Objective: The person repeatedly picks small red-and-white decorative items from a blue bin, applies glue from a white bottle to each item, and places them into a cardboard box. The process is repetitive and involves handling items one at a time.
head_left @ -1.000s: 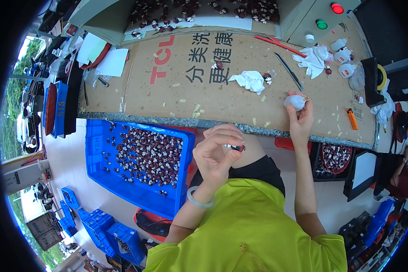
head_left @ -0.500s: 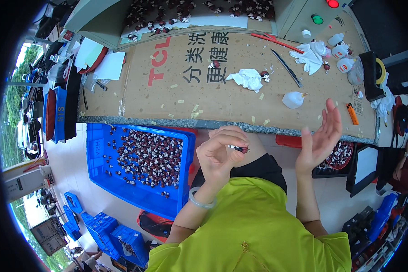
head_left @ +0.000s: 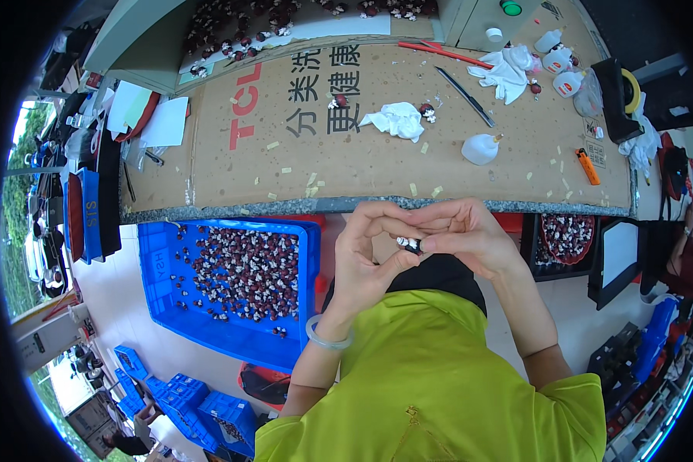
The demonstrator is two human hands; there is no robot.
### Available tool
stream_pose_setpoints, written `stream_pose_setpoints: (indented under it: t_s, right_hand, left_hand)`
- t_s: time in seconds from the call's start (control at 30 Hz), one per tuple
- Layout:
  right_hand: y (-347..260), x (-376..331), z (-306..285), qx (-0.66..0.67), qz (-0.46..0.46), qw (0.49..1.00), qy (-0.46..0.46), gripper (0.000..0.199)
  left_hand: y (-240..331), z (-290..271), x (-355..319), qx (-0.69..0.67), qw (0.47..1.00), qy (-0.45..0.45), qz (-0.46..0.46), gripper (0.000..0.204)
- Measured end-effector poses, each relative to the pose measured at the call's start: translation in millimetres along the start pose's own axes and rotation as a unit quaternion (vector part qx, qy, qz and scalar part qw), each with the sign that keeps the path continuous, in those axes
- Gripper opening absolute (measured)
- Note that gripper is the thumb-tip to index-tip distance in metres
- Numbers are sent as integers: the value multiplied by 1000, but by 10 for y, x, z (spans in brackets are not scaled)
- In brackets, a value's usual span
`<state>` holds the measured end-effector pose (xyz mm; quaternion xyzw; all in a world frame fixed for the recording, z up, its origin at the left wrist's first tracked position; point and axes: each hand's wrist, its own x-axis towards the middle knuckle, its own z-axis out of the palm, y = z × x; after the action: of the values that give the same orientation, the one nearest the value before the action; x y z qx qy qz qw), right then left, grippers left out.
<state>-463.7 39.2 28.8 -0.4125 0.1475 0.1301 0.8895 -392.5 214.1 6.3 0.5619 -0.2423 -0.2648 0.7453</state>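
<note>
Just in front of the table edge, a small white, black and dark-red figurine (head_left: 410,244) is pinched between my two hands. My left hand (head_left: 364,254) grips it from the left with thumb and curled fingers. My right hand (head_left: 476,239) closes on its right end with the fingertips, and the fingers of both hands meet above it. Part of the figurine is hidden behind the fingertips. Left of my left forearm stands a large blue crate (head_left: 309,273) holding many similar red-and-white figurines (head_left: 246,269).
On the cardboard-covered table (head_left: 277,165) lie a crumpled white cloth (head_left: 396,121), a white squeeze bottle (head_left: 481,149), a black pen-like tool (head_left: 466,96) and an orange lighter (head_left: 587,166). More figurines fill a booth (head_left: 150,46) at the back and a red basket (head_left: 568,260) on the right.
My right hand, raised and open before, has come left and down to the figurine and closed on it. My left hand still holds it. The view has shifted slightly.
</note>
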Motion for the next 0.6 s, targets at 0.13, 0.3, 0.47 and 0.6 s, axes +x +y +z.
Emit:
stream_pose_setpoints:
  t_s: [0.13,0.3,0.47,0.6]
  right_hand:
    - [7,34,-27,-13,13,1000,-2,38]
    - [-3,39,-32,-27,10,1000,-1,38]
    - [6,46,3,-21,3,1000,8,38]
    - [28,42,8,-20,-2,1000,14,37]
  left_hand:
    - [29,1,-6,-26,999,6,-21,47]
    - [32,-6,-9,-16,999,10,-37,49]
    - [28,-27,8,-13,999,10,-38,51]
    - [41,-37,26,5,999,4,-37,53]
